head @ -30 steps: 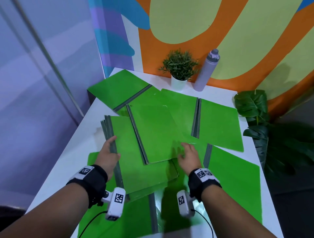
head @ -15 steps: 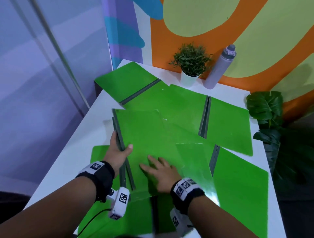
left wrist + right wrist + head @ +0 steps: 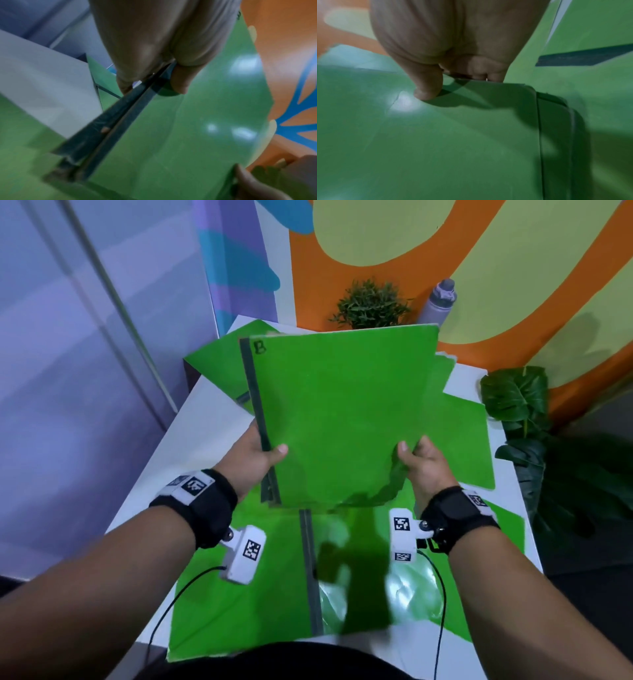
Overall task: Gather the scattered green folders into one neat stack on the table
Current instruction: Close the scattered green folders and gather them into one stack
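Both hands hold a bunch of green folders (image 3: 342,412) up off the table, tilted toward me, the top one marked "B". My left hand (image 3: 260,455) pinches the dark spine edge (image 3: 130,108), thumb on the front cover. At the lower right edge my right hand (image 3: 416,457) pinches the covers (image 3: 453,135), thumb on top and fingers underneath. Another green folder (image 3: 260,587) with a dark spine lies on the white table (image 3: 191,440) just below my wrists. More green folders show behind the lifted bunch at the far left (image 3: 215,361) and at the right (image 3: 466,440).
A small potted plant (image 3: 371,302) and a grey bottle (image 3: 440,302) stand at the table's back edge by the painted wall. A large leafy plant (image 3: 520,405) stands off the table's right side. A purple panel wall runs along the left.
The folders that lay flat under my hands are now lifted off the table and tipped upright. My right hand went from pressing flat on the cover to pinching its right edge.
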`<move>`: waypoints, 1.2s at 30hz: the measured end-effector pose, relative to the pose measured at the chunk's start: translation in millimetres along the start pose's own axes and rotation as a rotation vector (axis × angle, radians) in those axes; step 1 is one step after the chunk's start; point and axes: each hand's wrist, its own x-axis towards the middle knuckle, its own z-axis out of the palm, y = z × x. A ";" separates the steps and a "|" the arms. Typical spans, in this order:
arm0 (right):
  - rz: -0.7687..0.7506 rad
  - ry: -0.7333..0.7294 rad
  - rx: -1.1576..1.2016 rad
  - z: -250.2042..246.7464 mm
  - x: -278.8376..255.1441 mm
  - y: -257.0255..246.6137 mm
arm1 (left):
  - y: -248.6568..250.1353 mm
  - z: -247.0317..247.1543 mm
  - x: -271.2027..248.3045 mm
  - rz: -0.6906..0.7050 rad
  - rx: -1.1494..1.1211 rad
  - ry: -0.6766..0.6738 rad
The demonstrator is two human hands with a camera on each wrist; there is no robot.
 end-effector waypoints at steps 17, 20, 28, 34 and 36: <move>-0.103 0.424 0.063 -46.6 -20.9 15.0 | -125.4 41.7 -22.9 -0.456 1.148 -0.089; -0.054 0.412 0.052 -45.4 -18.1 19.4 | -121.6 21.4 -17.9 -0.388 1.155 -0.021; 0.004 0.393 0.033 -42.0 -17.5 28.0 | -132.5 12.5 -34.6 -0.299 1.133 -0.014; 0.064 0.341 0.051 -43.7 -20.1 21.6 | -114.8 10.9 -34.1 -0.226 1.253 -0.014; 0.090 0.313 0.067 -43.9 -22.1 20.1 | -92.8 6.6 -28.5 -0.181 1.147 0.074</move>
